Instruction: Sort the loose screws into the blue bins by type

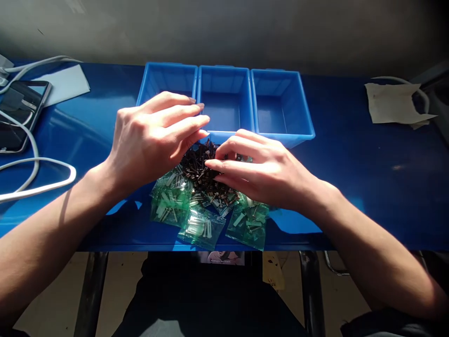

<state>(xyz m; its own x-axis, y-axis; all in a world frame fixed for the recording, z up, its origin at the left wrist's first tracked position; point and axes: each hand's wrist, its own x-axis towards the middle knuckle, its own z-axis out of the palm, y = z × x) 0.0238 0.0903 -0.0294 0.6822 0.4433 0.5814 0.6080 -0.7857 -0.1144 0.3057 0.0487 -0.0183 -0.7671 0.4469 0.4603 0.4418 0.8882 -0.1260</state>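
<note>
A heap of dark screws (199, 173) lies on the blue table, in front of three blue bins. Small green-tinted plastic bags (171, 201) with pale plugs and screws inside lie around its near side, and a clearer bag (202, 228) is at the front. My left hand (157, 131) is held above the heap's left side near the left bin (168, 77), fingers stretched and slightly apart, nothing seen in them. My right hand (256, 168) reaches into the heap from the right, its fingertips drawn together at the screws; what they hold, if anything, is too small to name.
The middle bin (226, 89) and right bin (282, 103) stand by the wall. A phone (23, 114), white cable (35, 187) and white paper (68, 85) lie at left. A crumpled beige paper (394, 103) is at right. The table's front edge (287, 245) runs before my lap.
</note>
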